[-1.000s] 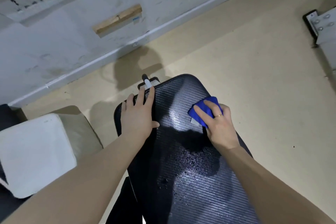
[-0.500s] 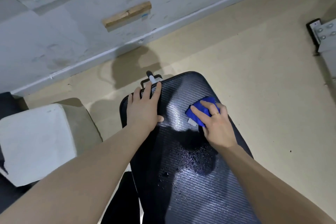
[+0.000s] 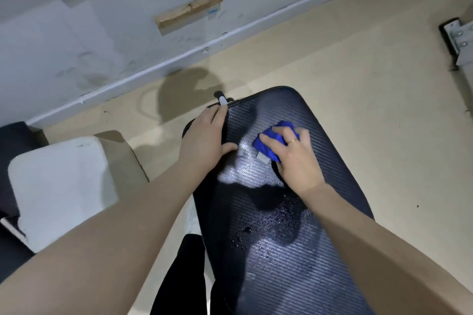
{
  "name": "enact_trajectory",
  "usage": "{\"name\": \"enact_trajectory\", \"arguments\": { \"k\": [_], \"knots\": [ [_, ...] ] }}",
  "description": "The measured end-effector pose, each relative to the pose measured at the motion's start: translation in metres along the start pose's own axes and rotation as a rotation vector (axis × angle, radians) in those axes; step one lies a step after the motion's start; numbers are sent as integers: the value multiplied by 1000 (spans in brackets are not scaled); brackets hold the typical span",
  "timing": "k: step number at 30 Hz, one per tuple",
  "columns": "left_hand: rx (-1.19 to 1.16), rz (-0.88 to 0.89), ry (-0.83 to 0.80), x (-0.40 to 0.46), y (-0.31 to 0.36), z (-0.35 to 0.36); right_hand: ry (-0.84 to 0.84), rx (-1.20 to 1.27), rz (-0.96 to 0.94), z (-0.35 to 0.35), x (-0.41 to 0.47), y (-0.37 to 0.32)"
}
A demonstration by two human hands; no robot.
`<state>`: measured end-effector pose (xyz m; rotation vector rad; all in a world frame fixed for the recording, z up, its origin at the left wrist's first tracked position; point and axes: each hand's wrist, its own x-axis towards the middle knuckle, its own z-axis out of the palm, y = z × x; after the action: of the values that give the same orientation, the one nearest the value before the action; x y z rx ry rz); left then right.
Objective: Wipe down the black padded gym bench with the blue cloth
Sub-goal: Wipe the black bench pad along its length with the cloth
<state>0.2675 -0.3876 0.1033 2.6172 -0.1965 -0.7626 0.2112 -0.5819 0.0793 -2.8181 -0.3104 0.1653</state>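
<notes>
Since a moment ago my right hand [image 3: 297,161] has slid the blue cloth [image 3: 271,142] inward across the bench [image 3: 294,250], fingers curled over it. Droplets [image 3: 276,220] sit behind this grip; I should pull back through them with firm pressure. My left hand [image 3: 207,135] lies flat, bracing the edge.

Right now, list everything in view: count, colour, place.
bench: one, black, padded, centre, running from near to far
cloth: one, blue, bunched on the bench's far half
droplets: many, clear, mid-bench
cushion: one, white, left of the bench
wood block: one, tan, on the wall
bracket: one, grey, bolted, right edge
floor: beige
left hand: flat on the bench's left edge
right hand: holds the cloth, ring on one finger
</notes>
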Motion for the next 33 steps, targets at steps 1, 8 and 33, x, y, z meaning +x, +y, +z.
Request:
{"name": "enact_trajectory", "arguments": {
  "k": [1,8,33],
  "knots": [
    [-73,4,21,-1,-5,-2,-9,2,22,1,-5,-4],
    [-166,-288,142,-26,-26,17,34,117,172,9,77,-31],
    [-382,-419,18,-38,-35,11,-91,-30,88,13,2,-59]
  ]
}}
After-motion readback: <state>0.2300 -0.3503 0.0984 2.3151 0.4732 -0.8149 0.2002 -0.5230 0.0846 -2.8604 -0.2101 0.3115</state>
